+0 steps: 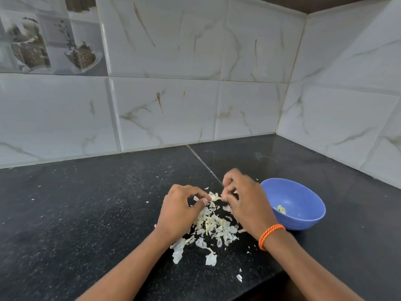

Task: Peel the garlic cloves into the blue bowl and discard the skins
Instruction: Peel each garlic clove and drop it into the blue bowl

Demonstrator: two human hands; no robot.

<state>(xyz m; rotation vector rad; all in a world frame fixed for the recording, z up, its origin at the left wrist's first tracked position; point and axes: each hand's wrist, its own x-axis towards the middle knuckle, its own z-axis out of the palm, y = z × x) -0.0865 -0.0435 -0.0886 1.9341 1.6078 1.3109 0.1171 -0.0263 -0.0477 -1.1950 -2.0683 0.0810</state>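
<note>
A garlic clove (215,197) with papery skin is held between both hands above the counter. My left hand (181,210) pinches its left end with thumb and fingertips. My right hand (244,197), orange band on the wrist, has curled fingers pinching the clove's right end. Below them lies a pile of loose garlic skins (213,227) on the black counter. The blue bowl (303,198) stands just right of my right hand, with a few peeled cloves (281,209) at its bottom.
The black speckled counter (97,203) ends in a front edge at the lower right. Marble-look tiled walls (173,105) close in the back and right side, forming a corner. Stray skin flakes (239,277) lie near the front edge.
</note>
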